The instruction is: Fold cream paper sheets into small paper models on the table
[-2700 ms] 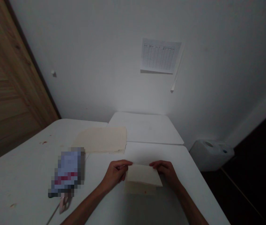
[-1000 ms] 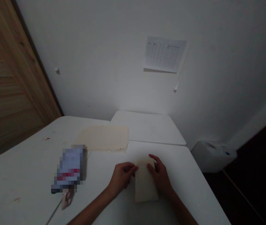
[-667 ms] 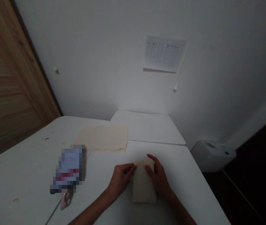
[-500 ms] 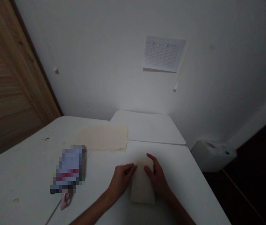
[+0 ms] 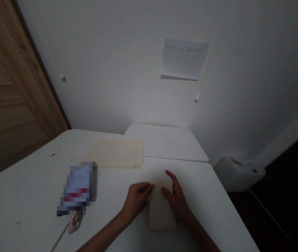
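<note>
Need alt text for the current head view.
The left hand pinches the upper left corner of a small beige sheet while the right hand holds its right edge, at a white table. Larger beige sheets lie farther back; a pixelated object lies left.

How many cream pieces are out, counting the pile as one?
2. The small cream piece is between the left hand, at its far-left corner, and the right hand, along its right side. The flat pile lies farther back and left; lower sheets may be hidden.
</note>
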Demonstrator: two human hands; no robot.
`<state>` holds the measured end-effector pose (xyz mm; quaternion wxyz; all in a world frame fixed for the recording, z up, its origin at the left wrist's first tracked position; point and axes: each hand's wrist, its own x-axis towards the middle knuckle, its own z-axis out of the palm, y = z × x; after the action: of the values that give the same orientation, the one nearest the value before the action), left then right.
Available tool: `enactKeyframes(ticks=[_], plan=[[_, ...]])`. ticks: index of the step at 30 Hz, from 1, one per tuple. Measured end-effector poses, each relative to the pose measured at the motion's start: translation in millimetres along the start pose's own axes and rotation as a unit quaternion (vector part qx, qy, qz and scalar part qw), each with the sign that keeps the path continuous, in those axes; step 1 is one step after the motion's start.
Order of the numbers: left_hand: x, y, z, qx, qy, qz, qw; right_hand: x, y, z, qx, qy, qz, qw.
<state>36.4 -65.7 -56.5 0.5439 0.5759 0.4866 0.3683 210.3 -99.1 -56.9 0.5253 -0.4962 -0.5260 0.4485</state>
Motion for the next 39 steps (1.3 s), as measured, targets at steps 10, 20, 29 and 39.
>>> enactKeyframes(ticks=[10,20,29,39], plan=[[-5,12,0.8,0.014,0.005,-0.001,1.0,0,1,2,0.003,0.005,0.004,1.0],[-3,6,-0.8,0.004,-0.021,0.011,1.0,2,2,1,-0.012,0.021,-0.003,1.0],[-2,3,-0.4,0.014,-0.023,0.005,1.0,0,-1,0,0.001,0.005,-0.011,1.0],[0,1,0.8,-0.005,-0.007,0.005,1.0,1,2,-1,0.011,0.006,-0.006,1.0]])
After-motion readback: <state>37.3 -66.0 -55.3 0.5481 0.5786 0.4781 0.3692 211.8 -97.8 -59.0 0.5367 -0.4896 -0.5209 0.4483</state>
